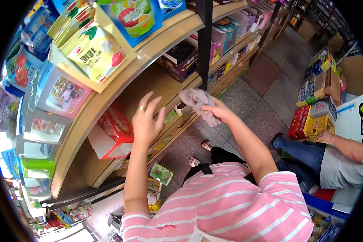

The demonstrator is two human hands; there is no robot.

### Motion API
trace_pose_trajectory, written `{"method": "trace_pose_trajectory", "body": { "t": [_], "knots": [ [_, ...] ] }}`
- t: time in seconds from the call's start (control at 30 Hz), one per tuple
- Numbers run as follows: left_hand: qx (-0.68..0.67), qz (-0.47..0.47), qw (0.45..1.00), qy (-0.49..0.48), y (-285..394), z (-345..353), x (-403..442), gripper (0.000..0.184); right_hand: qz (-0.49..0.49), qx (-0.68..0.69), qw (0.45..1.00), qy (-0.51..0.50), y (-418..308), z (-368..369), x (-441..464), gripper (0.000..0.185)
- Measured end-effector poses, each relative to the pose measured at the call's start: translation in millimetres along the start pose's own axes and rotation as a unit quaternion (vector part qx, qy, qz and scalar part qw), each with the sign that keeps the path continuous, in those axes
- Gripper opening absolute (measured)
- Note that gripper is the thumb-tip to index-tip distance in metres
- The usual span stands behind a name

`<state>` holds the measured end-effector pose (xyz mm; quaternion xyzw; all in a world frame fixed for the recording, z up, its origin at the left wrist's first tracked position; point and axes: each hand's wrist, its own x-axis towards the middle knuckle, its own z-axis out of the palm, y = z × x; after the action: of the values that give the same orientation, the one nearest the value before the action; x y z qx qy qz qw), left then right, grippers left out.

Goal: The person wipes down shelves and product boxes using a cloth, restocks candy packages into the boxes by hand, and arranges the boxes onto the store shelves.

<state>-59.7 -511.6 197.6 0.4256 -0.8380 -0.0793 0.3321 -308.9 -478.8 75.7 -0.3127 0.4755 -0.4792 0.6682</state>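
The crumpled grey cloth (198,104) hides some fingers of my right hand (219,111), and my left hand (146,123), its back to the view, conceals its own palm, while my left forearm (137,173) covers part of the red-edged box (120,131). The lettering on my striped shirt (230,197) is too small to read, and the goods on the far shelves (334,15) blur together. The round border cuts off the other person's upper body (343,167) and the leftmost packages (8,107).

A yellow box (319,126) and a brown carton (326,85) stand near another person (343,163) in blue jeans (304,152).
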Motion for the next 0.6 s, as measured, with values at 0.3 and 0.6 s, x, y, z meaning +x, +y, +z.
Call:
{"method": "trace_pose_trajectory", "body": {
  "t": [0.3,0.6],
  "knots": [
    [0.271,0.042,0.959,-0.067,-9.9,99.1,107.3,0.040,0.027,-0.056,0.997,0.037,-29.0,-94.7,-29.7,0.066],
    [0.273,-0.014,0.958,-0.083,-26.9,104.4,128.9,0.016,-0.068,-0.275,0.958,0.049,-51.7,-138.5,3.5,0.065]
  ]
}}
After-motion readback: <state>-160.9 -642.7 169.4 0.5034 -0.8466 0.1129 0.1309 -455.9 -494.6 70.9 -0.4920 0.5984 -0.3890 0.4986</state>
